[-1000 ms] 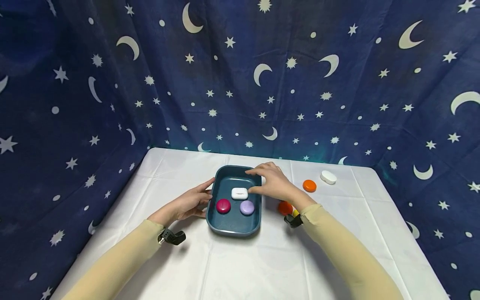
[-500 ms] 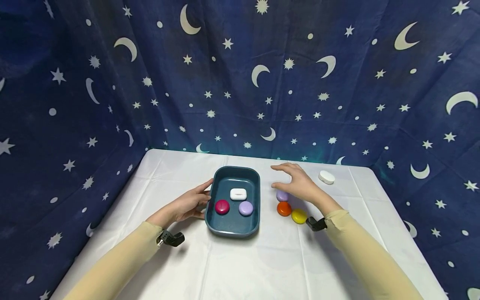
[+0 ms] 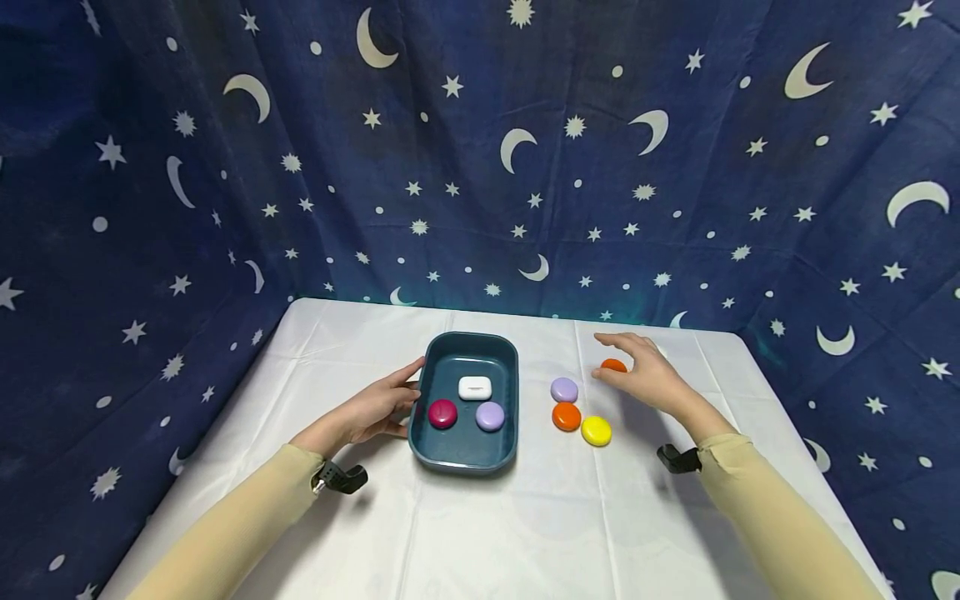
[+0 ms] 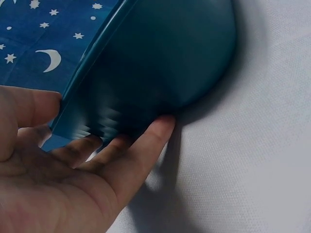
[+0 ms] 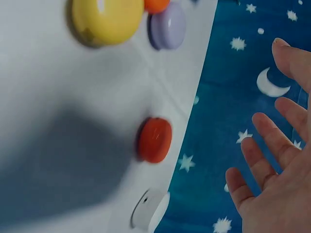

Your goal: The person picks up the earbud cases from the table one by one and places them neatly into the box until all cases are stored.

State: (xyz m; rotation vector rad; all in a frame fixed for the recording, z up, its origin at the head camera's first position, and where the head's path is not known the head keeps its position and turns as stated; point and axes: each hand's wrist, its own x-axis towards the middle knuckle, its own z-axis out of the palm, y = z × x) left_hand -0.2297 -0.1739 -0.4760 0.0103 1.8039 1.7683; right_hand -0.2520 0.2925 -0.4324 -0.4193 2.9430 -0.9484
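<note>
My left hand [image 3: 381, 408] rests against the left outer wall of a dark teal tray [image 3: 463, 457]. In the left wrist view its fingertips [image 4: 164, 124] touch that wall, the thumb at the rim. Inside the tray sit a small white rounded case [image 3: 475, 387], a crimson round, glossy piece [image 3: 442, 413] and a lilac one [image 3: 491, 416]. My right hand [image 3: 648, 375] hovers with fingers spread over an orange round piece [image 3: 613, 365], partly covering it in the head view. It holds nothing. The right wrist view shows this orange piece [image 5: 155, 140] below the hand.
Right of the tray lie a lilac piece [image 3: 564, 389], another orange piece [image 3: 566, 417] and a yellow one [image 3: 597, 431]. A white oval case [image 5: 149, 211] stands beyond the right hand's orange piece. A starry blue curtain [image 3: 480, 167] hangs behind the white-covered table [image 3: 510, 533].
My right hand has moved from over the tray's right rim to the right, uncovering the lilac, orange and yellow pieces, and now hides the white oval case. My left hand stays at the tray.
</note>
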